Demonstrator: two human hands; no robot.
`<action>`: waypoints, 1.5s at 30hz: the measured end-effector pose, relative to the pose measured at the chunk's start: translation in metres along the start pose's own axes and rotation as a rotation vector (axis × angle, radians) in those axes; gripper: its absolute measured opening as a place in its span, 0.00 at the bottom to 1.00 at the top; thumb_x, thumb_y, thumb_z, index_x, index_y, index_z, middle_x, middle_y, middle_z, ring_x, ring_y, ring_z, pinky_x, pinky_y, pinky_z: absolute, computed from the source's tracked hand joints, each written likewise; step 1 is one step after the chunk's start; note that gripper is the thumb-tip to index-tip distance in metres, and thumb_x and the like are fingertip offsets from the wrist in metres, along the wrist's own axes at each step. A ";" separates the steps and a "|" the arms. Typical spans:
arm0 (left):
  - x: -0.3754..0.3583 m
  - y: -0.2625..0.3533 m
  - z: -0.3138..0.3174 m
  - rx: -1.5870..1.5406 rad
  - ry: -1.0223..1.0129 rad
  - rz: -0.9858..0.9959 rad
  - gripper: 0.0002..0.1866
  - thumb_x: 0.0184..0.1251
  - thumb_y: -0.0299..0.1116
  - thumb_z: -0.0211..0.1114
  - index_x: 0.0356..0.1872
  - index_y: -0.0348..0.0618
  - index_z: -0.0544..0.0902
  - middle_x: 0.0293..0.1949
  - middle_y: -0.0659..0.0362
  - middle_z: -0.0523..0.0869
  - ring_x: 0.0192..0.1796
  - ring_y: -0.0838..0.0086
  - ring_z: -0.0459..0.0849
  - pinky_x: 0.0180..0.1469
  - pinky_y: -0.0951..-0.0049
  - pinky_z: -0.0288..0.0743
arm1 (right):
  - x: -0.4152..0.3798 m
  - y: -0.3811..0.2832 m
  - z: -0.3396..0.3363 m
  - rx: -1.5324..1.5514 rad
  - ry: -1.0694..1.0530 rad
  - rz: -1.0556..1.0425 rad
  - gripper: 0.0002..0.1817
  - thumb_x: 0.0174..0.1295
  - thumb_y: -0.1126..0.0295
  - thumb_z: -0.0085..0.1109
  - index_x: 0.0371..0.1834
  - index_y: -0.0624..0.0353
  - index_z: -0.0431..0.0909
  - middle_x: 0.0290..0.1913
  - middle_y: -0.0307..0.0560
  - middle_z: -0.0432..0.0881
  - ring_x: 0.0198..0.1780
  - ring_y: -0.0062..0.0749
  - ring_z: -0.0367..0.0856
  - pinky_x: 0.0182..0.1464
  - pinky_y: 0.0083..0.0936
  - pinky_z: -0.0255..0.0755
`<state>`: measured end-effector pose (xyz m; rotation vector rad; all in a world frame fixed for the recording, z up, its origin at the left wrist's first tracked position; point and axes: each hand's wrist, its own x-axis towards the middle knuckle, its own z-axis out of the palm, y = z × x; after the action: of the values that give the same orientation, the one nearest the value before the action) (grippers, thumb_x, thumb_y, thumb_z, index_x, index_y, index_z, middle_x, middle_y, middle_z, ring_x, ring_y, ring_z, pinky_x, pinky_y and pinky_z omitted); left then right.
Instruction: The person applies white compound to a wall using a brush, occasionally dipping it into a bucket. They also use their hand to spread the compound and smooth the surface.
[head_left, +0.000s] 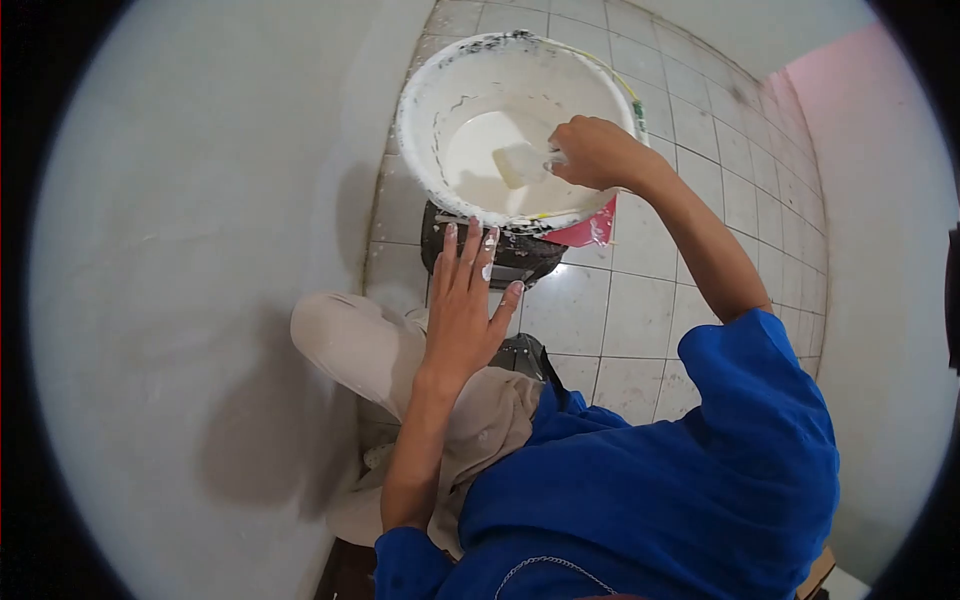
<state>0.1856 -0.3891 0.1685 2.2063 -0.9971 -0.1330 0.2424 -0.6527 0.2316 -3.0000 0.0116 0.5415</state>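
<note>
A large white bucket (418, 150) with paint-spotted rim stands in front of me, white paint (480, 150) pooled in its bottom. My right hand (598, 153) reaches in over its right side, fingers closed round a flat paintbrush (522, 165) coated in white. The brush head points left, low over the paint. At the near rim, my left hand (468, 305) is stretched out with its fingers spread and nothing in it. White paint marks its fingertips, which come right up to the rim.
Beneath the bucket are a black object (500, 262) and a flat red piece (590, 228). Pale floor tiles (640, 300) spread to the right. A whitish wall (200, 200) rises close on my left; my bent knee (335, 330) is beside it.
</note>
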 end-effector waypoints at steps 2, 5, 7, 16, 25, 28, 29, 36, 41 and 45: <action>0.001 0.002 -0.007 0.013 -0.020 -0.051 0.30 0.69 0.40 0.57 0.68 0.39 0.62 0.72 0.48 0.57 0.73 0.48 0.52 0.71 0.53 0.50 | 0.010 0.001 0.007 -0.040 -0.041 -0.002 0.17 0.54 0.61 0.61 0.39 0.65 0.82 0.37 0.62 0.83 0.43 0.52 0.81 0.48 0.40 0.74; 0.004 0.001 -0.012 -0.021 -0.056 -0.100 0.29 0.68 0.39 0.57 0.68 0.42 0.63 0.72 0.50 0.59 0.71 0.50 0.60 0.69 0.56 0.58 | 0.025 -0.001 0.005 -0.109 -0.145 0.008 0.16 0.53 0.63 0.60 0.36 0.66 0.81 0.36 0.60 0.83 0.42 0.52 0.82 0.46 0.40 0.75; 0.006 0.001 -0.012 -0.121 -0.059 -0.129 0.29 0.68 0.39 0.57 0.68 0.43 0.64 0.71 0.51 0.60 0.69 0.52 0.66 0.66 0.58 0.63 | 0.035 0.003 0.011 -0.117 -0.150 -0.008 0.12 0.47 0.69 0.58 0.32 0.65 0.82 0.34 0.59 0.84 0.39 0.51 0.83 0.41 0.40 0.76; 0.010 -0.001 -0.011 -0.179 -0.028 -0.104 0.27 0.69 0.40 0.56 0.65 0.39 0.67 0.69 0.49 0.65 0.65 0.54 0.71 0.63 0.60 0.67 | 0.061 0.011 0.023 -0.115 -0.241 -0.014 0.17 0.49 0.61 0.60 0.30 0.68 0.81 0.34 0.61 0.83 0.40 0.54 0.83 0.44 0.41 0.75; 0.003 -0.007 -0.013 -0.198 -0.026 -0.095 0.28 0.69 0.39 0.56 0.68 0.46 0.64 0.70 0.51 0.63 0.64 0.52 0.71 0.62 0.60 0.68 | 0.041 0.020 0.031 0.094 -0.006 -0.085 0.25 0.54 0.53 0.60 0.37 0.69 0.82 0.36 0.62 0.84 0.41 0.54 0.83 0.45 0.39 0.76; 0.001 -0.007 -0.011 -0.142 0.011 -0.065 0.26 0.67 0.38 0.57 0.64 0.41 0.67 0.70 0.54 0.64 0.61 0.57 0.75 0.58 0.62 0.72 | 0.015 0.009 0.014 0.188 0.175 -0.097 0.26 0.58 0.53 0.58 0.41 0.70 0.81 0.37 0.63 0.83 0.41 0.56 0.82 0.46 0.39 0.75; 0.001 -0.006 -0.012 -0.165 -0.006 -0.083 0.27 0.67 0.39 0.57 0.66 0.43 0.66 0.71 0.55 0.63 0.62 0.55 0.74 0.59 0.62 0.71 | 0.001 0.001 -0.004 0.203 0.176 -0.048 0.25 0.59 0.53 0.57 0.42 0.70 0.80 0.37 0.62 0.83 0.41 0.56 0.82 0.46 0.39 0.75; 0.001 -0.008 0.002 -0.188 0.042 -0.072 0.30 0.64 0.37 0.59 0.67 0.44 0.64 0.72 0.57 0.61 0.61 0.56 0.75 0.57 0.61 0.73 | -0.081 -0.014 0.001 0.256 0.444 0.114 0.17 0.61 0.62 0.57 0.34 0.69 0.79 0.28 0.64 0.80 0.31 0.59 0.79 0.36 0.41 0.72; -0.001 -0.010 0.005 -0.169 0.097 -0.053 0.30 0.63 0.35 0.60 0.66 0.44 0.65 0.72 0.56 0.61 0.60 0.59 0.76 0.55 0.61 0.74 | -0.112 -0.026 0.030 0.366 0.595 0.233 0.13 0.60 0.65 0.58 0.32 0.68 0.78 0.24 0.63 0.79 0.28 0.58 0.79 0.31 0.40 0.72; -0.003 -0.008 0.004 -0.124 0.104 -0.054 0.30 0.62 0.35 0.60 0.66 0.43 0.65 0.72 0.57 0.61 0.60 0.61 0.76 0.53 0.61 0.76 | -0.113 -0.019 0.044 0.326 0.641 0.270 0.13 0.60 0.66 0.58 0.33 0.69 0.78 0.23 0.63 0.78 0.25 0.56 0.79 0.29 0.37 0.70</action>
<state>0.1870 -0.3856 0.1604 2.1052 -0.8505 -0.1006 0.1211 -0.6307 0.2315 -2.7176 0.4986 -0.3897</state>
